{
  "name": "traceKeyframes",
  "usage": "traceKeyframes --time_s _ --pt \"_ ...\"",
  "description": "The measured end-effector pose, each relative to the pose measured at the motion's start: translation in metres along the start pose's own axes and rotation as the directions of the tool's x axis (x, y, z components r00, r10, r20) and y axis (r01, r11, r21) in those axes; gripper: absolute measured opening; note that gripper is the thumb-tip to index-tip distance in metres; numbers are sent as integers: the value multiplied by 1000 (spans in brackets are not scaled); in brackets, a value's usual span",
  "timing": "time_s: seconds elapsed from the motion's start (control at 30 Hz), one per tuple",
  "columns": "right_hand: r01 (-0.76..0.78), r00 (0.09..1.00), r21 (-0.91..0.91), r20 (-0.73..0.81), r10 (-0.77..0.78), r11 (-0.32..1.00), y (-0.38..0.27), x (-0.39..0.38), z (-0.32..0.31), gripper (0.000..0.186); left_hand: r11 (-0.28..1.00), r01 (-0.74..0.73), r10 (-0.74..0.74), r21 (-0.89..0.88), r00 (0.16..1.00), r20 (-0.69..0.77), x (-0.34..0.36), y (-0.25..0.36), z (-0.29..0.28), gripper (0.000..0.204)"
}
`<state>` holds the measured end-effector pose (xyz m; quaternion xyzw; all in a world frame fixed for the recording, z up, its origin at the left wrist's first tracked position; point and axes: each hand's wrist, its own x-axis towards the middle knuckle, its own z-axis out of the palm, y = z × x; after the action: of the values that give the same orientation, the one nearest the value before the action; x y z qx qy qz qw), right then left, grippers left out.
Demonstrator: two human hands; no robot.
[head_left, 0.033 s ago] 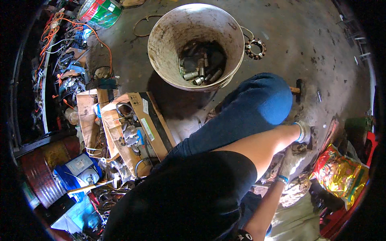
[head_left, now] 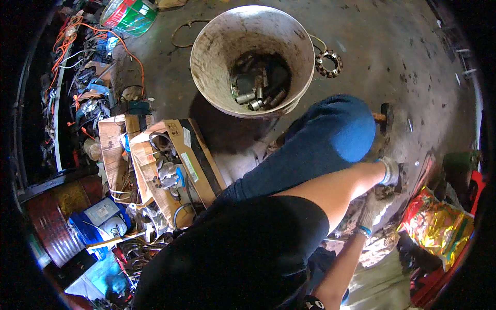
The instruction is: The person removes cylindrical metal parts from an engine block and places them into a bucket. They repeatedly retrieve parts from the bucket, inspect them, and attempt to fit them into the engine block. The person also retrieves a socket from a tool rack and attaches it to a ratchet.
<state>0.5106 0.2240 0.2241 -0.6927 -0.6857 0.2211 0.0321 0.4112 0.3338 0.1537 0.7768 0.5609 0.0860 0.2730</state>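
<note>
My left hand (head_left: 391,172) wears a pale knit work glove with a blue cuff edge. Its fingers curl around something dark and dirty, mostly hidden beyond my raised knee. Just below it, my right hand (head_left: 373,207), in a matching grimy glove, is closed against the same dark patch. What the two hands grip is too shadowed to name. Past the knee lies a hammer (head_left: 383,118) with a wooden handle and dark head. A small metal pin (head_left: 410,125) rests on the floor near it.
A big whitish bucket (head_left: 212,57) holds several metal cylinders (head_left: 256,98). Beside it lies a dark slotted ring (head_left: 328,63). Opened cardboard boxes (head_left: 194,160) with metal parts stand at left, near a rusty drum (head_left: 57,217). A shiny red-and-gold bag (head_left: 439,225) sits at right.
Both gloved hands have shifted very slightly, and a little more of a dark edge shows beside my left glove. Everything else stays in place.
</note>
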Motion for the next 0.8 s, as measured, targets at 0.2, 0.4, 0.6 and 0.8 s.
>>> traceKeyframes --time_s 0.2,0.4,0.6,0.8 --pt "238 970 24 -52 -237 971 56 60 15 99 988 143 -134 -65 983 123 -11 -3 -37 29" --pt "361 905 301 114 -409 883 69 114 -6 81 947 257 -239 -191 964 114 -156 -187 -164 33" --pt "265 946 71 172 -274 962 52 133 -21 77 695 638 -668 -333 744 31 -394 -319 -183 27" --pt "50 956 365 252 -150 930 51 131 -40 87 506 843 -832 183 420 363 -463 -377 -57 34"
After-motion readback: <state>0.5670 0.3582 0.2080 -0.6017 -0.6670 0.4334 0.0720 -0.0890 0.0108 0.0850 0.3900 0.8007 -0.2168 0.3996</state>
